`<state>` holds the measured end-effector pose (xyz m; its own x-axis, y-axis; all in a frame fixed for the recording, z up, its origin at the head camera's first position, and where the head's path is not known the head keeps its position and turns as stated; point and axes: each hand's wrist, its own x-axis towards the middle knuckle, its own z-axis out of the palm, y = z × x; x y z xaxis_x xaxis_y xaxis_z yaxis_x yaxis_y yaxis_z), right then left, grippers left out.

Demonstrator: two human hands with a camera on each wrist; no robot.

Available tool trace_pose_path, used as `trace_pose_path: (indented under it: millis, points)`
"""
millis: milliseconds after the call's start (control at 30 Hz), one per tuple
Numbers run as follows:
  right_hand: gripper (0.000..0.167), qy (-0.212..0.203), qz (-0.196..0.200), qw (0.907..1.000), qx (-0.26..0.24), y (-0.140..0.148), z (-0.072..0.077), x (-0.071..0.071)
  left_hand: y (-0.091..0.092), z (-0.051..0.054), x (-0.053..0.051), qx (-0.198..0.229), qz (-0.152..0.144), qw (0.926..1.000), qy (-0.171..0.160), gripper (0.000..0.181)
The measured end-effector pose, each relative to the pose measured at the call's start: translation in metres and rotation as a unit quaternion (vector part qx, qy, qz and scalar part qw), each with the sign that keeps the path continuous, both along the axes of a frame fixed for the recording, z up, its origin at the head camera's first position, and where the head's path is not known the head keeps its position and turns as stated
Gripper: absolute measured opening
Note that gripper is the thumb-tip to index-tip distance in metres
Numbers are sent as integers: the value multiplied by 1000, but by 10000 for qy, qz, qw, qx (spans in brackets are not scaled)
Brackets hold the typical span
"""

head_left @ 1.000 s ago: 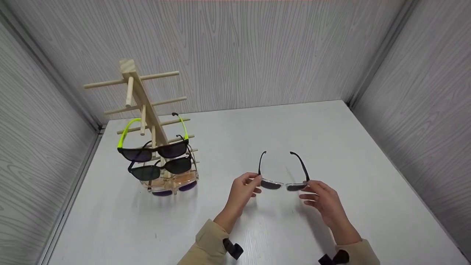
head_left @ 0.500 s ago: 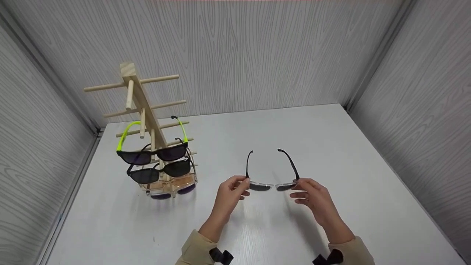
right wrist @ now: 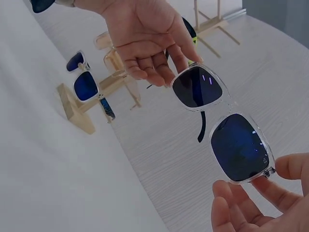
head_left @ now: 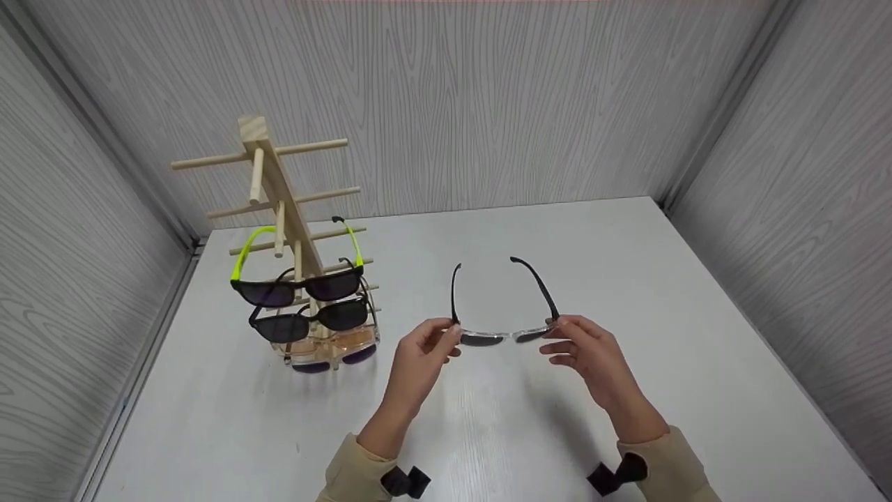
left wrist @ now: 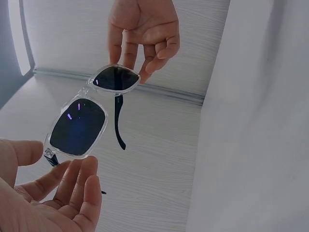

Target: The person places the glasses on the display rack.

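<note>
Between the two hands, a pair of sunglasses (head_left: pixel 482 340) with a clear frame, dark lenses and black temples is held up above the table. Both temples are unfolded and point away from the person. My left hand (head_left: pixel 416 359) pinches the left hinge corner between thumb and fingers. At the other hinge corner, my right hand (head_left: pixel 594 355) pinches the frame the same way, its lower fingers spread loosely. Seen from the left wrist, the lenses (left wrist: pixel 78 126) look dark blue; the right wrist view shows the clear rim (right wrist: pixel 227 104) around them.
A wooden display rack (head_left: pixel 289 202) with side pegs stands on the left. It bears black sunglasses with yellow-green temples (head_left: pixel 333 284), black sunglasses (head_left: pixel 282 328) and clear-framed pairs (head_left: pixel 359 354) lower down. Grey wood-grain panels (head_left: pixel 488 104) enclose the white table (head_left: pixel 557 244).
Both hands have shifted left toward the rack with the sunglasses between them, and slightly away from the person in the last half second. The grip looks the same.
</note>
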<state>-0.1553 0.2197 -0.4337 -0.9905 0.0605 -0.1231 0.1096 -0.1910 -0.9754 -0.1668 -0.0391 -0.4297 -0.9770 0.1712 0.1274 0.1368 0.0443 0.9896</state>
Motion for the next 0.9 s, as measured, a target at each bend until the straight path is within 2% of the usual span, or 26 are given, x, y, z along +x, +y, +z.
trace_pose_path:
  millis: [267,433,667,900]
  points:
    - [35,381,390,9985,-42,-5,25,-7,-9,24,6,-324,101,9984,441,31]
    - [30,488,456,9977,-65,-10,36,-10,-15,34,8,-402,146,9973,596,31]
    - [34,678,584,9960,-74,-19,46,-13,-23,45,14,-364,198,9964,745,30]
    - [27,903,809,9926,-102,-31,59,-18,-33,57,23,-453,469,9935,931,29]
